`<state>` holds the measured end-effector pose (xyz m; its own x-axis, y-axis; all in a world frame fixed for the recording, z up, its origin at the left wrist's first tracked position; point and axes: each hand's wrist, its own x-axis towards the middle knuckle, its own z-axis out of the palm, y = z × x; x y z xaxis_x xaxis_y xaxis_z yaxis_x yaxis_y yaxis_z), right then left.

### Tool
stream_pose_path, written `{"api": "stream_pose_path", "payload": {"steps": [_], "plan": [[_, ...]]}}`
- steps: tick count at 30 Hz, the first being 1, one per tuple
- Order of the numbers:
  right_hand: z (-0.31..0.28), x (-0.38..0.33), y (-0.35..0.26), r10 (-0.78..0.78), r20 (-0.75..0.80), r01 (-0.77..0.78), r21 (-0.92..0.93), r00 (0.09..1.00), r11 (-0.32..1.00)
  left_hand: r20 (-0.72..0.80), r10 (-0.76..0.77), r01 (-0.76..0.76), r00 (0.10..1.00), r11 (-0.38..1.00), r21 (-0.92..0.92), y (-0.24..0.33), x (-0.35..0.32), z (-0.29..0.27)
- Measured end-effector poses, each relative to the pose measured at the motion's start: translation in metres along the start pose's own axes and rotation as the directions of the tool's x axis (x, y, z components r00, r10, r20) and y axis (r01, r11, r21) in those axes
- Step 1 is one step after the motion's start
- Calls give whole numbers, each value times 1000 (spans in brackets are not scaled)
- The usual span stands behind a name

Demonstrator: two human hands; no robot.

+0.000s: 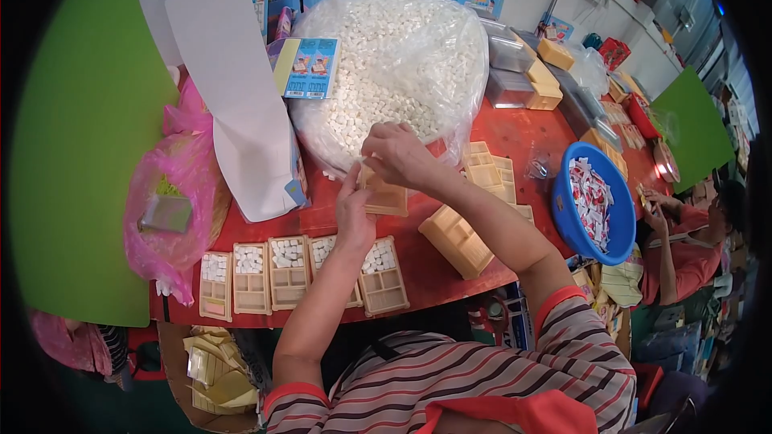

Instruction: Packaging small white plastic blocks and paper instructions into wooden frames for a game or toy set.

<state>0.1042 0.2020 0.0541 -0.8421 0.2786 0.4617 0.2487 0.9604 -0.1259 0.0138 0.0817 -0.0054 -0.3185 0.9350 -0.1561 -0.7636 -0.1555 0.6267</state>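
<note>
A beige compartment tray (388, 199) sits at the centre of the frame, its long axis apparently running up and down the picture, the plain lower end toward the bottom edge and the upper end covered by fingers. The left hand (355, 213), its forearm rising from below, grips the tray's left edge. The right hand (396, 154) reaches in from lower right, fingers curled down over the upper end; whether they pinch anything cannot be told. Just above lie white pieces (351, 116) in a clear bag.

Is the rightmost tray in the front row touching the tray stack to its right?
Apart: the head view shows red table between the rightmost tray and the tray stack.
</note>
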Motion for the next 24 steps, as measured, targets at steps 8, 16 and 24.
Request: {"api": "stream_pose_path", "payload": {"steps": [8, 16, 24], "plan": [[-14, -12, 2, 146, 21, -147, 86, 989, 985, 76, -12, 15, 997, 999, -49, 4, -38, -9], [-57, -104, -43, 322, -30, -319, 86, 946, 944, 49, 6, -4, 999, 1000, -23, 8, -101, -12], [-45, -203, -96, 594, 80, -527, -381, 800, 760, 51, -89, 90, 995, 996, -6, -21, -166, -15]]}}
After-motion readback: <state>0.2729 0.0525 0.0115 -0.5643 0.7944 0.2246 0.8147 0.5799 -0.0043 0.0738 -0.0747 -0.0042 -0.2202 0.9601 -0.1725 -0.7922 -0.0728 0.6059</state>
